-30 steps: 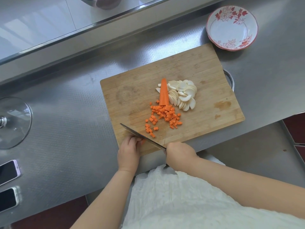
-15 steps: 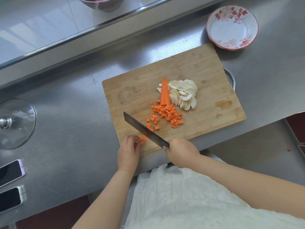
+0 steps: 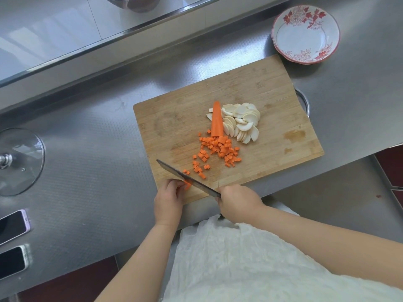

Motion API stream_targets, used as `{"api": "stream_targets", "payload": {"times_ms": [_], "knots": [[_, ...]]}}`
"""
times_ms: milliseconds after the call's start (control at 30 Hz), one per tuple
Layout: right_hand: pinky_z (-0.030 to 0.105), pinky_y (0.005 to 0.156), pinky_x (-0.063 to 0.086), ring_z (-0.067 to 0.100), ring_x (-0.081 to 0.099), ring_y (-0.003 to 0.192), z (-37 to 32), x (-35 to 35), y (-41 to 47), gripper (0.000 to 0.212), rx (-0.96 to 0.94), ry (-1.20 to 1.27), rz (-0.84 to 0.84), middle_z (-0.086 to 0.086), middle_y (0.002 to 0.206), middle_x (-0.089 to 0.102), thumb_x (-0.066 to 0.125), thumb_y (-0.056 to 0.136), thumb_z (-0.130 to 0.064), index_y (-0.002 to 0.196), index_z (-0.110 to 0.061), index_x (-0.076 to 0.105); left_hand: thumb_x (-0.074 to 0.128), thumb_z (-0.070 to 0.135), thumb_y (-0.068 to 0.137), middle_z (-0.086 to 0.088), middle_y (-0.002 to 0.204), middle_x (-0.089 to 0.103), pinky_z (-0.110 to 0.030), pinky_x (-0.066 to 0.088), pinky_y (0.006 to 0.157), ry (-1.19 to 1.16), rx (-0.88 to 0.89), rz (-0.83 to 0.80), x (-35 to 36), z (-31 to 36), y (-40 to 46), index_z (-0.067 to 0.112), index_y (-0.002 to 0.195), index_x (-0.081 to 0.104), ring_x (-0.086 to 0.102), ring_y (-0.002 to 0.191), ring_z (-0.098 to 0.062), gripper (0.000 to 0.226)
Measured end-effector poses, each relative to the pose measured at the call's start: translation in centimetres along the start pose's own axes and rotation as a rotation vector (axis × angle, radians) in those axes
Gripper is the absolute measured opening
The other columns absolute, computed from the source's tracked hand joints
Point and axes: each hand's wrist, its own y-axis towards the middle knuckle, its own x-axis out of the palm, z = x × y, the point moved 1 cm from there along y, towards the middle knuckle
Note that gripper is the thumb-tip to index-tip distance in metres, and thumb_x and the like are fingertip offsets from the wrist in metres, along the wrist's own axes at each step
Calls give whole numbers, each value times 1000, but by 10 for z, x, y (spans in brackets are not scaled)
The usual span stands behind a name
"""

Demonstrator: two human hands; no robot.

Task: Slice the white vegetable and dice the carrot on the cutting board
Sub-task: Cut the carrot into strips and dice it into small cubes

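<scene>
A bamboo cutting board (image 3: 178, 125) lies on the steel counter. On it sit a pile of white vegetable slices (image 3: 242, 122), a tapered piece of carrot (image 3: 217, 119) and a heap of diced carrot (image 3: 218, 150). At the board's near edge my left hand (image 3: 169, 200) pinches a small carrot strip (image 3: 187, 184) with curled fingers. My right hand (image 3: 238, 202) grips the handle of a cleaver (image 3: 185, 176), whose blade lies right beside the strip, pointing up and left.
A red-flowered white bowl (image 3: 305, 33) stands beyond the board at the back right. A glass pot lid (image 3: 19, 162) and two phones (image 3: 13, 225) lie at the left. A raised steel ledge (image 3: 130, 38) runs along the back.
The cleaver rose and tilted flat half a second ago, then came down again onto the carrot strip. My left hand stayed at the board's near edge holding the strip.
</scene>
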Motion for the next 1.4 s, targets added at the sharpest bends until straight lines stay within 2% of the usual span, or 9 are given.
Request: {"api": "stream_targets", "payload": {"times_ms": [333, 533, 600, 733, 833, 933, 1100, 1267, 1400], "knots": [[30, 63, 41, 26, 61, 93, -7, 4, 4, 19, 81, -67, -55, 8, 104, 64, 45, 96, -14, 108, -11, 60, 74, 7, 81, -8, 90, 65, -34, 49, 61, 99, 119, 35, 1, -4, 1, 5, 83, 71, 63, 78, -29, 4], [29, 64, 42, 25, 58, 79, 7, -3, 13, 31, 177, 278, -88, 1, 73, 54, 50, 96, -37, 103, -8, 59, 68, 19, 88, 8, 90, 61, -28, 46, 69, 10, 57, 6, -2, 3, -1, 16, 85, 69, 58, 81, -11, 4], [29, 62, 43, 23, 56, 75, 8, -4, 11, 33, 153, 281, -77, 0, 70, 53, 49, 97, -39, 103, -9, 60, 67, 21, 89, 9, 91, 61, -26, 46, 70, -11, 56, 6, -4, 3, -2, 17, 86, 69, 57, 81, -9, 6], [31, 62, 47, 25, 62, 79, 6, -3, 4, 31, 58, 163, -4, 7, 84, 65, 44, 99, -37, 104, -12, 62, 67, 21, 89, 9, 89, 58, -26, 46, 67, -47, 38, 23, -6, 0, -5, 14, 84, 66, 56, 76, -8, 8], [29, 53, 40, 26, 60, 75, 2, -4, 1, 31, -8, 97, 20, 8, 82, 63, 42, 100, -35, 101, -12, 63, 68, 19, 88, 10, 88, 56, -27, 44, 66, -25, 20, 27, -6, -1, -7, 10, 85, 65, 57, 74, -10, 9], [30, 58, 41, 29, 60, 79, -2, -2, -1, 29, -52, 17, 24, 10, 89, 65, 42, 99, -32, 101, -13, 64, 70, 13, 86, 1, 89, 61, -27, 44, 66, 7, 25, 14, -4, -6, -8, 7, 86, 66, 61, 75, -19, 7], [30, 58, 37, 26, 48, 71, -5, -1, -1, 25, -52, -44, 8, 10, 94, 65, 42, 99, -25, 100, -12, 63, 72, 12, 84, -3, 90, 63, -30, 47, 66, 24, 28, 19, -1, -9, -8, 8, 86, 67, 64, 78, -25, 6], [30, 59, 39, 26, 49, 72, -9, 1, 1, 17, -21, -78, -27, 11, 96, 65, 45, 96, -16, 97, -11, 61, 73, 9, 82, -5, 87, 64, -29, 47, 64, 53, 65, 32, 0, -9, -8, 7, 85, 70, 63, 74, -27, 4], [30, 64, 41, 30, 61, 91, -12, 7, 0, 18, 22, -57, -66, 11, 103, 64, 45, 96, -14, 104, -9, 60, 74, 3, 79, -7, 88, 65, -31, 48, 62, 95, 109, 37, 0, -9, -9, 6, 85, 71, 64, 73, -28, 8]]}}
